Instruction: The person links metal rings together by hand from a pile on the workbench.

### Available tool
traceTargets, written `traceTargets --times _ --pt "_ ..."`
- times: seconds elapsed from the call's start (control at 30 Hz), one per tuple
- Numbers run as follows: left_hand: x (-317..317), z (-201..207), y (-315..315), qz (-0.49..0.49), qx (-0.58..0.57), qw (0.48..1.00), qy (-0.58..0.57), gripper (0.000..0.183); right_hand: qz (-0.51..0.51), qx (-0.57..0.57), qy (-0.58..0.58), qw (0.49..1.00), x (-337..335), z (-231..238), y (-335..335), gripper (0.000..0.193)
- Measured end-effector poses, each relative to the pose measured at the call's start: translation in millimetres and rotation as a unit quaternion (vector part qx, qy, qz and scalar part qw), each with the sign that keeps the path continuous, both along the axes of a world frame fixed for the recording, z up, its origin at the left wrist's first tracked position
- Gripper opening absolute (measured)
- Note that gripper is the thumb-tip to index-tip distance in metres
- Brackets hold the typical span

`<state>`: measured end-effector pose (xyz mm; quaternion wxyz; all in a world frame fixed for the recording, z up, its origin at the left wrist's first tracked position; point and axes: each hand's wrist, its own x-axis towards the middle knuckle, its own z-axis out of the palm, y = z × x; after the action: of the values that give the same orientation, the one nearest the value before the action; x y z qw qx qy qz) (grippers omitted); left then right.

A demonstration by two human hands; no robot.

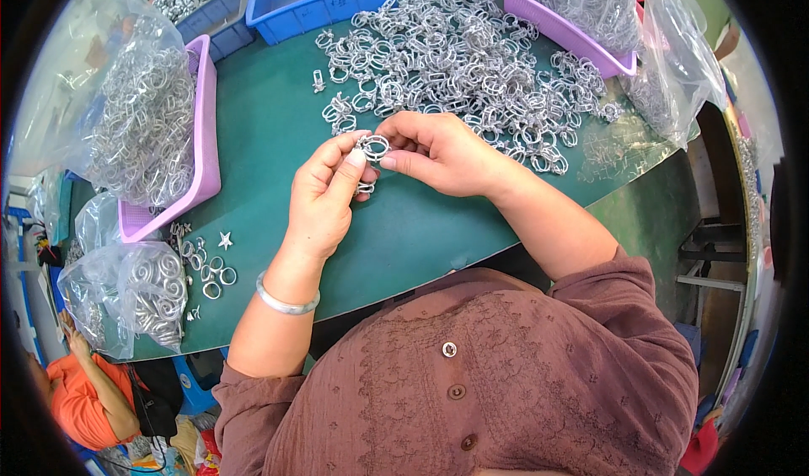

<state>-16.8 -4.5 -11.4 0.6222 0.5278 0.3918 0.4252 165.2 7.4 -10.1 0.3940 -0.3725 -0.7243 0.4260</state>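
Above the green table, near its middle, a silver metal ring [376, 147] with a small fitting on its side is held between both hands. My left hand [324, 181] pinches its left side between thumb and fingers. A second silver ring piece [365, 188] shows below that thumb, partly hidden by the hand. The thumb and bent forefinger of my right hand [434, 151] close on the right edge of the upper ring. Just beyond the hands spreads a large heap of similar silver rings [455, 54].
Purple baskets with bagged metal parts stand at left [206, 139] and far right [565, 29]. Blue bins [324, 8] line the back. A bag of silver spirals [156, 290], loose rings [217, 275] and a star [225, 240] lie at left. A person in orange [88, 400] is beyond.
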Motion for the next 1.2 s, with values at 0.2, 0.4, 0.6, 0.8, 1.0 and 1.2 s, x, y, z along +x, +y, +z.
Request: traceTargets --times 0.2,0.4,0.6,0.8,1.0,1.2 --pt "-2 -2 1 -0.01 -0.003 1.0 -0.005 0.023 0.001 0.004 -0.008 1.0 0 0 0 0.017" --pt "0 -2 2 0.0 -0.007 1.0 -0.015 0.022 -0.002 0.005 -0.025 1.0 0 0 0 0.016" --pt "-1 -2 2 -0.006 -0.007 1.0 -0.017 0.021 -0.001 0.024 -0.049 0.999 1 -4 1 0.016" --pt "-1 -2 0 -0.013 -0.005 1.0 0.007 0.02 0.019 -0.006 -0.061 0.998 1 0 -1 0.017" --pt "-1 -1 0 -0.027 0.003 1.0 0.016 0.02 0.022 0.024 -0.128 0.991 2 6 -3 0.018" --pt "-2 0 1 -0.024 -0.002 0.999 0.023 0.02 0.023 0.032 -0.115 0.993 2 6 -2 0.018"
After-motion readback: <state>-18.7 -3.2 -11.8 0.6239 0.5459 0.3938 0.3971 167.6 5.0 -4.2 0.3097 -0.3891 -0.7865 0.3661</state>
